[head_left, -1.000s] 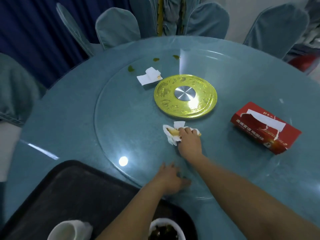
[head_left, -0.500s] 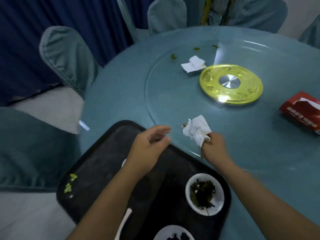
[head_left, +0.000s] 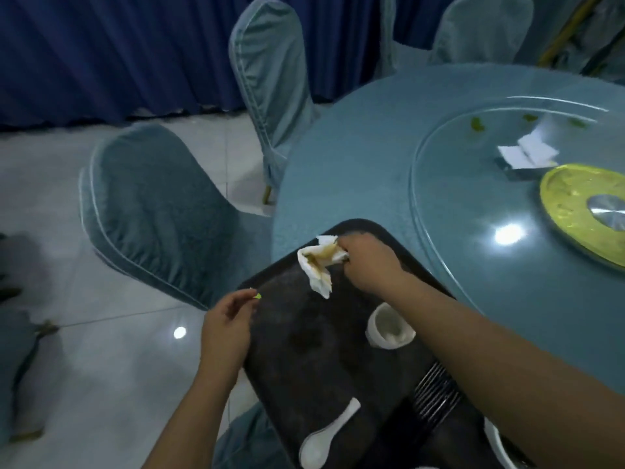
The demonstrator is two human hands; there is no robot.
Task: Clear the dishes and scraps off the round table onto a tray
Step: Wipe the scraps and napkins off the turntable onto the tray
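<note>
carrying the stained napkin (head_left: pixel 316 265), clamped in right hand (head_left: pixel 370 265), off the turntable (head_left: pixel 456 214) over the tray (head_left: pixel 304 350); curling left hand (head_left: pixel 225 330) by a green scrap (head_left: pixel 258 296), grip unclear.

The left hand (head_left: pixel 225 328) and right hand (head_left: pixel 368 265) are showing bare, and both forearms (head_left: pixel 490 360) are running uncovered back to the lower edge of view.
</note>
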